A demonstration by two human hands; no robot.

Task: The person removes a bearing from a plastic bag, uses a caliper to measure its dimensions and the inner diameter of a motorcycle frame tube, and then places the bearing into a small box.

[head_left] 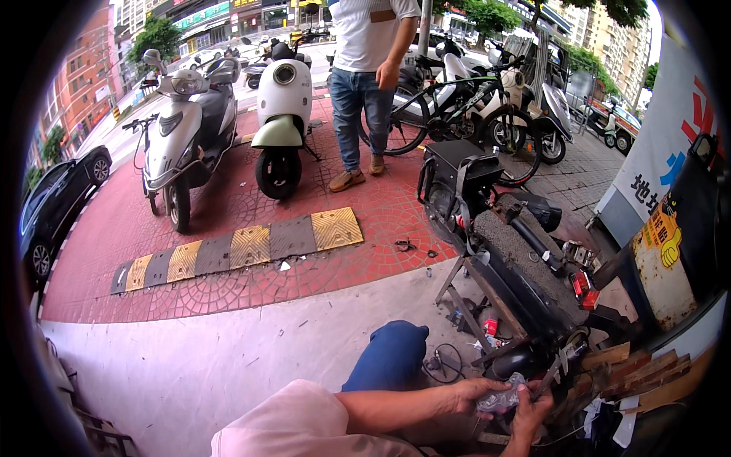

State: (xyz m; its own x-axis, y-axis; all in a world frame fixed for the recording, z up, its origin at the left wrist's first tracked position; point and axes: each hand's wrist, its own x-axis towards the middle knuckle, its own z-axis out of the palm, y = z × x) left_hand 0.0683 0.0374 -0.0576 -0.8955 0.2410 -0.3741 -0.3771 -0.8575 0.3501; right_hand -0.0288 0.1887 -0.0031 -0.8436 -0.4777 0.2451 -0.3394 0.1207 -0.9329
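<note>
My left hand (470,391) and my right hand (528,417) are close together at the lower right. Between them is a small crinkled clear plastic bag (502,397), with the fingers of both hands closed on it. What the bag holds is too small to make out. A flat grey metal piece (555,371) slants up beside my right fingers; whether that hand grips it, I cannot tell. Just beyond my hands is a partly dismantled black electric scooter (525,282), its red tail light (585,289) toward me. A low frame (457,293) stands against its side.
A black cable (444,363) lies on the concrete left of my hands. Wood pieces (640,385) are heaped at the right. A yellow-and-black speed bump (236,250) crosses the red paving. Beyond it stand a person (365,84), a white scooter (190,122), a cream scooter (282,114) and bicycles (449,107).
</note>
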